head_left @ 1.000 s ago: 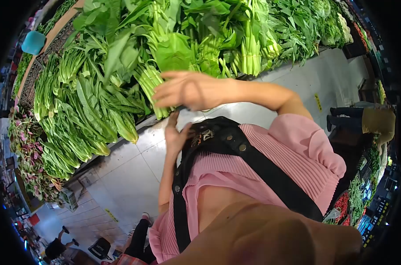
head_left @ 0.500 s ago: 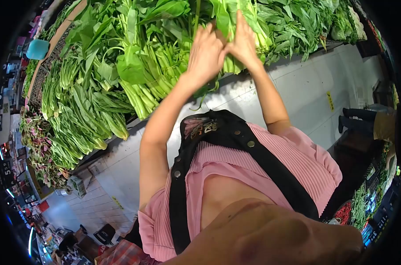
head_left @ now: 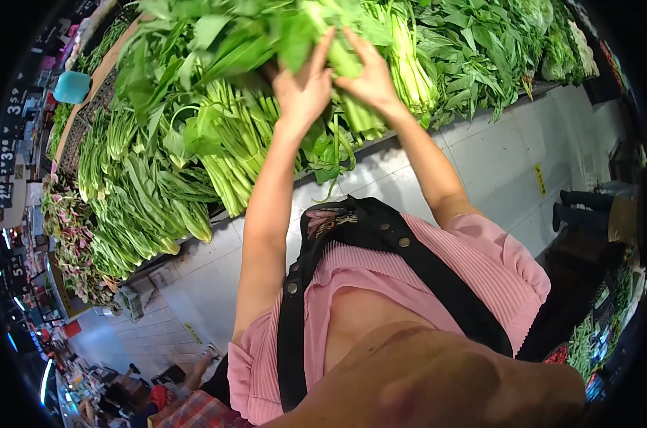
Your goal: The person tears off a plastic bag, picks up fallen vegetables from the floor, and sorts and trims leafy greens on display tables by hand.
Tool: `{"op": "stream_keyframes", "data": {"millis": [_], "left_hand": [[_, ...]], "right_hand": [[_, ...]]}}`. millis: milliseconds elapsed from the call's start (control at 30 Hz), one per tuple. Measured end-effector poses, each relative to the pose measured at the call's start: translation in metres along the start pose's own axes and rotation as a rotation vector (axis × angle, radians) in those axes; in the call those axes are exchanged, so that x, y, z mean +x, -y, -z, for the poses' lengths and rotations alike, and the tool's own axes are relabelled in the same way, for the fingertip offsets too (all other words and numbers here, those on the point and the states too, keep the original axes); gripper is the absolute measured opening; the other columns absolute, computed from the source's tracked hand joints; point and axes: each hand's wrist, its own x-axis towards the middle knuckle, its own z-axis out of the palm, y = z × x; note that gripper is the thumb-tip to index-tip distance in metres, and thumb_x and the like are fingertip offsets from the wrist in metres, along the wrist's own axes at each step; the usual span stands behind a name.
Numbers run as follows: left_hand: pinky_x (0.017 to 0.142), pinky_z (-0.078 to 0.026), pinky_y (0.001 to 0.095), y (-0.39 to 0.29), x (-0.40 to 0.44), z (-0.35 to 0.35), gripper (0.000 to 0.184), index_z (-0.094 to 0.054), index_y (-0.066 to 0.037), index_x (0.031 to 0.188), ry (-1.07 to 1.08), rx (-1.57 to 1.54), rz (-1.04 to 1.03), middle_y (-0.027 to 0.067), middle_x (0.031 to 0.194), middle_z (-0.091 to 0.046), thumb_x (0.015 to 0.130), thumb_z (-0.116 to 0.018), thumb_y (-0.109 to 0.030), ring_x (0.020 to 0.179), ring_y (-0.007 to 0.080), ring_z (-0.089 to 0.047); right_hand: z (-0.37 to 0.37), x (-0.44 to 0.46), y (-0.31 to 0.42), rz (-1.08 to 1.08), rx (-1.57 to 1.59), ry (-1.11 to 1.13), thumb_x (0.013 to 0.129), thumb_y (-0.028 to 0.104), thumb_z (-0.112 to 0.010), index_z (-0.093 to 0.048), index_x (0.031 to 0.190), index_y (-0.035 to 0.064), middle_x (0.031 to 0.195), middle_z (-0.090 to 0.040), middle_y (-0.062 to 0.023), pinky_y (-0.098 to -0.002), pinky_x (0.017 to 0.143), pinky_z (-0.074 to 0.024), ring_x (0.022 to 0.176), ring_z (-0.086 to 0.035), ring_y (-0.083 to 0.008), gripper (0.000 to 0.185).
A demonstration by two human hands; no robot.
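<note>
Both my hands are at the leafy green bunches at the top of the display. My left hand [head_left: 302, 93] has its index finger and thumb spread against broad leaves [head_left: 266, 36], which are partly blurred; its other fingers are partly hidden. Just to the right, my right hand [head_left: 373, 85] lies with fingers stretched over a bunch of leafy greens [head_left: 360, 120], its pale cut stems pointing toward me. Another bunch with light stems [head_left: 409, 64] is beside my right hand. Left of my left hand lie more long-stemmed greens [head_left: 230, 164].
Narrow-leaved lettuce-like greens [head_left: 145, 200] and reddish-leaved greens [head_left: 74, 235] lie at left, near a turquoise container [head_left: 72, 87]. More leafy vegetables [head_left: 473, 57] continue right. A tiled floor [head_left: 494, 135] runs below the display edge. A person's legs [head_left: 583, 203] show at right.
My left hand has moved left and slightly down, and my right hand has shifted slightly down and left. The hands are farther apart. Leaves near them have moved, and the stems below now slant.
</note>
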Motion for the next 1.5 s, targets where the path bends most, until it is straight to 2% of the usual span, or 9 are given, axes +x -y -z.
{"op": "stream_keyframes", "data": {"millis": [267, 333, 400, 533, 667, 800, 1100, 1333, 1500], "left_hand": [[0.094, -0.041, 0.0377, 0.002, -0.077, 0.063, 0.058, -0.053, -0.007, 0.126, -0.252, -0.233, -0.275, 0.0157, 0.123, -0.056, 0.071, -0.070, -0.001, 0.113, 0.0307, -0.053], [0.092, -0.042, 0.0367, 0.017, -0.113, 0.090, 0.046, -0.057, -0.003, 0.117, -0.469, -0.051, -0.087, 0.0140, 0.118, -0.057, 0.073, -0.070, -0.002, 0.109, 0.0284, -0.055], [0.091, -0.042, 0.0371, 0.041, -0.147, 0.101, 0.043, -0.056, -0.002, 0.115, -0.565, 0.108, 0.341, 0.0152, 0.116, -0.054, 0.075, -0.071, -0.005, 0.107, 0.0301, -0.052], [0.091, -0.041, 0.0413, 0.083, -0.187, 0.084, 0.077, -0.041, 0.001, 0.126, -0.359, 0.254, 0.610, 0.0204, 0.115, -0.050, 0.067, -0.080, -0.030, 0.106, 0.0377, -0.050], [0.085, -0.049, 0.0352, 0.116, -0.190, 0.086, 0.086, -0.040, 0.002, 0.127, -0.121, -0.304, 0.880, 0.0210, 0.106, -0.063, 0.059, -0.084, -0.029, 0.099, 0.0287, -0.062], [0.101, -0.038, 0.0324, 0.100, -0.188, 0.081, 0.100, -0.029, 0.006, 0.138, -0.332, -0.792, 0.776, 0.0202, 0.132, -0.047, 0.056, -0.084, -0.009, 0.119, 0.0267, -0.048], [0.110, -0.026, 0.0375, 0.168, -0.203, 0.070, 0.104, -0.025, 0.008, 0.139, -0.106, -0.291, 0.710, 0.0281, 0.141, -0.033, 0.060, -0.080, -0.032, 0.132, 0.0343, -0.033], [0.108, -0.029, 0.0397, 0.150, -0.204, 0.046, 0.108, -0.019, 0.011, 0.139, -0.233, -0.185, 0.735, 0.0352, 0.137, -0.030, 0.064, -0.078, -0.041, 0.131, 0.0432, -0.030], [0.105, -0.032, 0.0401, 0.103, -0.230, 0.089, 0.094, -0.027, 0.002, 0.140, -0.341, -0.124, 0.516, 0.0246, 0.140, -0.034, 0.070, -0.075, -0.039, 0.128, 0.0384, -0.037]], "right_hand": [[0.010, -0.021, 0.027, 0.365, -0.356, -0.291, 0.068, 0.011, -0.074, -0.035, 0.136, 0.0047, 0.142, -0.025, -0.0247, -0.0434, 0.100, -0.0351, 0.123, -0.037, -0.0420, 0.079], [-0.008, -0.035, 0.039, 0.530, 0.046, -0.292, 0.070, 0.004, -0.072, -0.055, 0.116, 0.0026, 0.122, -0.052, -0.0190, -0.0390, 0.093, -0.0412, 0.110, -0.051, -0.0332, 0.049], [-0.036, -0.054, 0.041, 0.455, 0.298, 0.162, 0.071, 0.002, -0.069, -0.061, 0.104, 0.0020, 0.105, -0.063, -0.0128, -0.0367, 0.090, -0.0435, 0.099, -0.058, -0.0286, 0.034], [-0.102, -0.050, 0.058, 0.618, 0.176, 0.377, 0.072, 0.003, -0.067, -0.062, 0.103, 0.0042, 0.109, -0.062, -0.0108, -0.0382, 0.089, -0.0435, 0.102, -0.056, -0.0299, 0.032], [-0.116, -0.046, 0.056, 0.605, 0.070, 0.430, 0.070, 0.009, -0.070, -0.059, 0.110, 0.0042, 0.121, -0.055, -0.0126, -0.0397, 0.098, -0.0381, 0.115, -0.048, -0.0334, 0.041], [-0.089, -0.039, 0.035, 0.605, -0.062, 0.390, 0.074, 0.008, -0.069, -0.059, 0.112, 0.0038, 0.123, -0.054, -0.0165, -0.0396, 0.099, -0.0378, 0.119, -0.046, -0.0353, 0.040], [-0.086, -0.057, 0.000, 0.546, -0.020, 0.326, 0.078, 0.015, -0.070, -0.059, 0.108, 0.0004, 0.116, -0.057, -0.0221, -0.0432, 0.104, -0.0302, 0.110, -0.050, -0.0402, 0.035], [-0.074, -0.089, 0.053, 0.379, 0.153, 0.182, 0.080, -0.007, -0.061, -0.057, 0.114, -0.0014, 0.123, -0.055, -0.0160, -0.0364, 0.097, -0.0399, 0.115, -0.052, -0.0264, 0.035], [-0.100, -0.131, 0.090, 0.520, 0.329, 0.181, 0.078, -0.007, -0.062, -0.060, 0.108, -0.0025, 0.115, -0.058, -0.0184, -0.0365, 0.093, -0.0422, 0.107, -0.056, -0.0291, 0.031]]}}
